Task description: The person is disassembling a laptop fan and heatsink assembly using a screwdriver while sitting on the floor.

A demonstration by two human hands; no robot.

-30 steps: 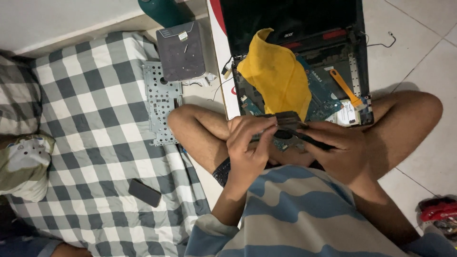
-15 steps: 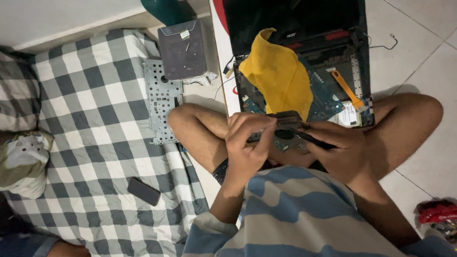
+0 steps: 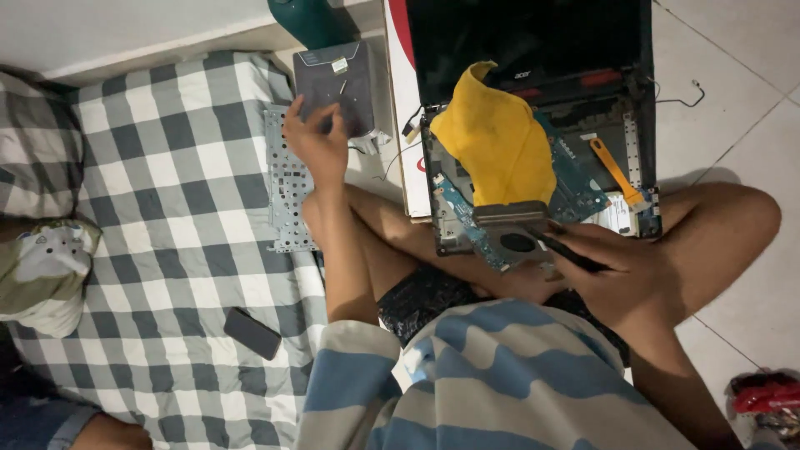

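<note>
The grey-and-white checked blanket (image 3: 158, 208) spreads wide and mostly bare to the left. The opened black laptop chassis (image 3: 533, 125) sits by the knees, a yellow cloth (image 3: 496, 142) draped inside. The left hand (image 3: 315, 142) reaches to the flat dark grey cover panel (image 3: 333, 83), fingers half-curled at its lower edge. The right hand (image 3: 621, 279) grips a slim black tool (image 3: 562, 248), fingers closed.
</note>
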